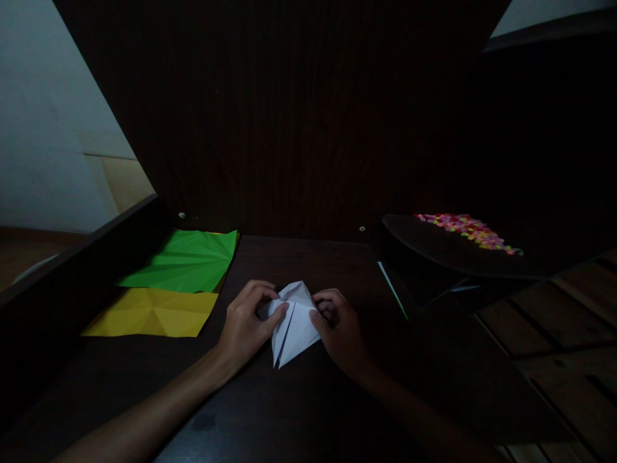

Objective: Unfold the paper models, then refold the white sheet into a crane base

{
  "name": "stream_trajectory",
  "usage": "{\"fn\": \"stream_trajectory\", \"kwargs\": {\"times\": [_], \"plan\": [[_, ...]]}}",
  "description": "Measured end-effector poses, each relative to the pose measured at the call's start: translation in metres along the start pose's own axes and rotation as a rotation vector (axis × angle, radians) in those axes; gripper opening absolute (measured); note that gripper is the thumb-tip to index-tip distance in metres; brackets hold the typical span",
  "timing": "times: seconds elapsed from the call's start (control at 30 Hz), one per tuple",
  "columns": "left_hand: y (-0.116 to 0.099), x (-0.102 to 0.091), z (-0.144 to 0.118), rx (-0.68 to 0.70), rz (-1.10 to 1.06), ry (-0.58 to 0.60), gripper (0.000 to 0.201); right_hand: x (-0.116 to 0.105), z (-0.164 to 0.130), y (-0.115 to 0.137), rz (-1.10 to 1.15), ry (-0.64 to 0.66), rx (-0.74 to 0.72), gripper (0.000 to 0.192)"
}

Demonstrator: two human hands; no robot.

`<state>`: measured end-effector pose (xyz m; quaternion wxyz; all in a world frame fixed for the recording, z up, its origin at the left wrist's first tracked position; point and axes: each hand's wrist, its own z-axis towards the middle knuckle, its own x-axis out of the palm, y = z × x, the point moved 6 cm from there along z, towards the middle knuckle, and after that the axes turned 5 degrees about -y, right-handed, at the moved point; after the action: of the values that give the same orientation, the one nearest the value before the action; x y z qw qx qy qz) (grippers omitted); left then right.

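Note:
A folded white sheet of paper (299, 331) lies between my hands on the dark wooden desk (231, 392). It is kite-shaped, with a slit down its middle and two points toward me. My left hand (248, 315) grips its left side, thumb on top near the slit. On the right edge, my right hand (342, 328) holds the paper with the thumb on top and the fingers curled; the fingertips are partly hidden in shadow.
Creased green paper (187, 260) and yellow paper (154, 313) lie at the left, beside a raised side board (72, 257). A dark shelf (409, 235) at the right bears a pile of small colourful pieces (470, 230). A tall dark panel (289, 128) stands behind.

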<state>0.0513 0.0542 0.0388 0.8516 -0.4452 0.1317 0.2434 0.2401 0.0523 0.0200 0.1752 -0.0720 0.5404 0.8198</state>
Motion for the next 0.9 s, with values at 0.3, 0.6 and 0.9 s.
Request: {"fn": "stream_trajectory", "kwargs": {"times": [0.3, 0.6, 0.9], "plan": [[-0.003, 0.005, 0.003, 0.048, 0.023, 0.077, 0.009, 0.000, 0.000, 0.003, 0.004, 0.014, -0.049, 0.025], [0.001, 0.009, 0.000, 0.042, 0.104, 0.165, 0.009, -0.001, 0.002, 0.004, -0.062, 0.008, -0.130, 0.027], [0.001, 0.013, -0.003, 0.024, 0.106, 0.209, 0.022, -0.004, 0.001, 0.010, -0.101, -0.042, -0.219, 0.027]]}}
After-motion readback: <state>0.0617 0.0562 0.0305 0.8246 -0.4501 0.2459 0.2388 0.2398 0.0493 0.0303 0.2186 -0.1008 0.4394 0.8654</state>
